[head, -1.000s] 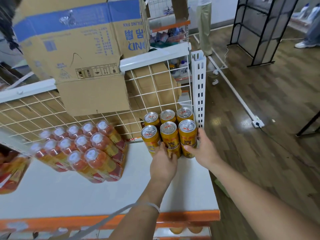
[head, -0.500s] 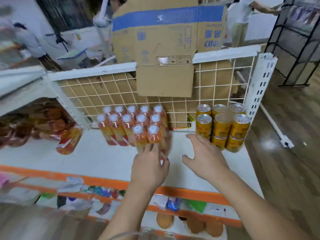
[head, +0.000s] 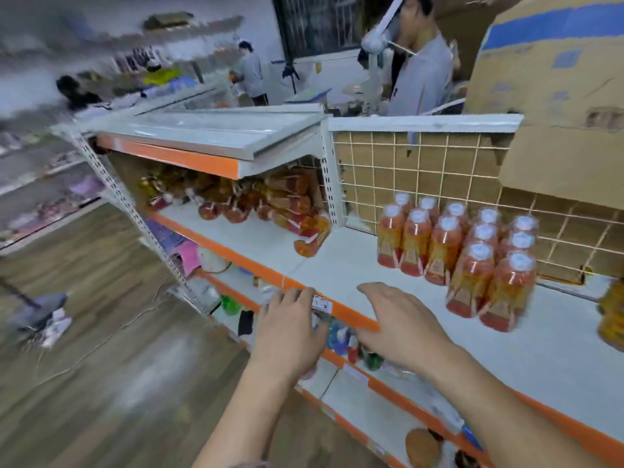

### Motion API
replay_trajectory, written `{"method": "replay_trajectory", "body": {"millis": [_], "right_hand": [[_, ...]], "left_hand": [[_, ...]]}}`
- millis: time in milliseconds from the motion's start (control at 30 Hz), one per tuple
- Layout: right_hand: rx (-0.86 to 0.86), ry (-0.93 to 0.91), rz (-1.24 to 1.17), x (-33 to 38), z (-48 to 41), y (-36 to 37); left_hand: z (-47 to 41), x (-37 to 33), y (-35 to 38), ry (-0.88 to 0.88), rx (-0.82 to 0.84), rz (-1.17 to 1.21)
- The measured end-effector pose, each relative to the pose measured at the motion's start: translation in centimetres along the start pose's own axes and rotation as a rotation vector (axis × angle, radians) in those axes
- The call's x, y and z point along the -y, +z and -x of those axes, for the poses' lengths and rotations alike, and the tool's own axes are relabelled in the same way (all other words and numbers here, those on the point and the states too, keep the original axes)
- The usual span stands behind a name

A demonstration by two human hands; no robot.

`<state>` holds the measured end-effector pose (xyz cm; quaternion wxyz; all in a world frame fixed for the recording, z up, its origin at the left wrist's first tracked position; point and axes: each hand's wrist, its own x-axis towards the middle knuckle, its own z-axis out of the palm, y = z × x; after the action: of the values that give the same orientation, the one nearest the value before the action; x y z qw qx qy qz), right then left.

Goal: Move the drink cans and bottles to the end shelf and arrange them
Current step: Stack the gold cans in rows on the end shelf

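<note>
Several orange drink bottles (head: 466,251) with white caps stand in rows on the white end shelf (head: 557,352), against the wire grid back. The yellow cans (head: 613,319) show only as a blurred sliver at the right edge. More orange bottles (head: 290,204) lie on their sides on the adjoining shelf to the left, under its upper board. My left hand (head: 290,329) hangs empty in front of the orange shelf edge, fingers loosely bent. My right hand (head: 401,322) is spread flat over the shelf's front edge, left of the standing bottles, holding nothing.
A cardboard box (head: 553,96) leans over the grid at upper right. The lower shelf (head: 347,346) holds small coloured items. Two people (head: 418,62) stand behind the shelving. Wooden floor (head: 101,366) opens to the left, with a dark object lying on it.
My view has swung left, away from the cans toward the adjoining shelf. Both hands left the cans, then drew back from the standing bottles to the shelf's front edge, empty.
</note>
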<state>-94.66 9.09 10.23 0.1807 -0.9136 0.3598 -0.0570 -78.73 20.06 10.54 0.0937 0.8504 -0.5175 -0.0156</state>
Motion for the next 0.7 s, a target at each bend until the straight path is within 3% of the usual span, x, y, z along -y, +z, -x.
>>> {"method": "replay_trajectory", "body": {"millis": [267, 467, 700], "right_hand": [[0.060, -0.142, 0.026, 3.1, -10.0, 0.4], [0.112, -0.290, 0.020, 8.8, -17.5, 2.4], [0.141, -0.348, 0.080, 16.0, -24.7, 7.5]], "left_hand": [[-4.1, 6.6, -1.2, -0.169, 0.008, -0.013], [-6.2, 12.9, -1.8, -0.342, -0.014, 0.000], [-8.5, 23.3, -1.2, -0.420, -0.008, 0.001]]}}
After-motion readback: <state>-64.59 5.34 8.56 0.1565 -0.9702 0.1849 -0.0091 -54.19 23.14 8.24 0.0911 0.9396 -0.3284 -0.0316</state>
